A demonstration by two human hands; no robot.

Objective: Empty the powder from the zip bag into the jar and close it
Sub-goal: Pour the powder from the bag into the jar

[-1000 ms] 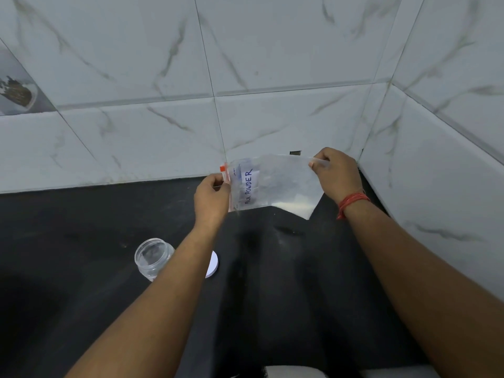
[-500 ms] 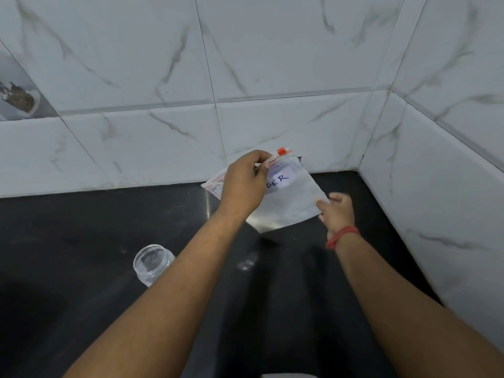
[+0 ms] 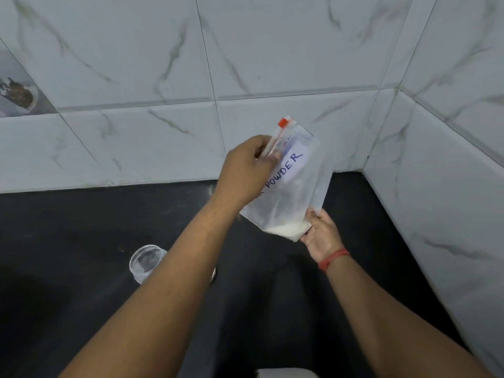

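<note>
So the zip bag (image 3: 289, 186) was up in the air over the black countertop (image 3: 81, 227), tilted, with the red slider (image 3: 283, 122) at the top end and the "POWDER" label (image 3: 286, 167) facing the camera. Left hand (image 3: 245, 170) was pinched closed on the zip strip near the top; right hand (image 3: 321, 236) was cupped under the bottom corner, fingers curled onto the plastic, holding it from below. The white powder (image 3: 286, 229) had all settled into that low corner by the right hand.

The jar (image 3: 146, 261) sat on the counter below and to the left of the bag, well apart from it, mouth open, partly hidden behind the left forearm. It looked pretty much empty. A bit of what I'd guess was the lid (image 3: 213, 272) peeked out from behind that same forearm, but couldn't really tell.

What worried me: the bag was nowhere near over the jar, so if the zip got opened and the bag tipped there, powder would go straight onto the counter. Also the jar mouth looked narrow next to the bag opening, so a fast pour would likely overshoot. And that left forearm was right beside the jar, an easy knock-over.
</note>
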